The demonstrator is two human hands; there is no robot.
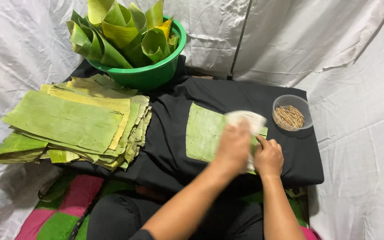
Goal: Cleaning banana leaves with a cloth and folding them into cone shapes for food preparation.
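Your left hand [233, 144] presses a white cloth [247, 121] flat on the banana leaf [202, 132]; right hand [269, 156] curls, pinning the leaf's near edge. Probably thin and tear-prone, so hold edges.

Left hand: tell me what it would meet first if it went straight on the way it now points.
The left hand, pressing a white cloth on the banana leaf, points up and right. Past the cloth it would probably first meet the clear bowl of small sticks, though depth is unclear.
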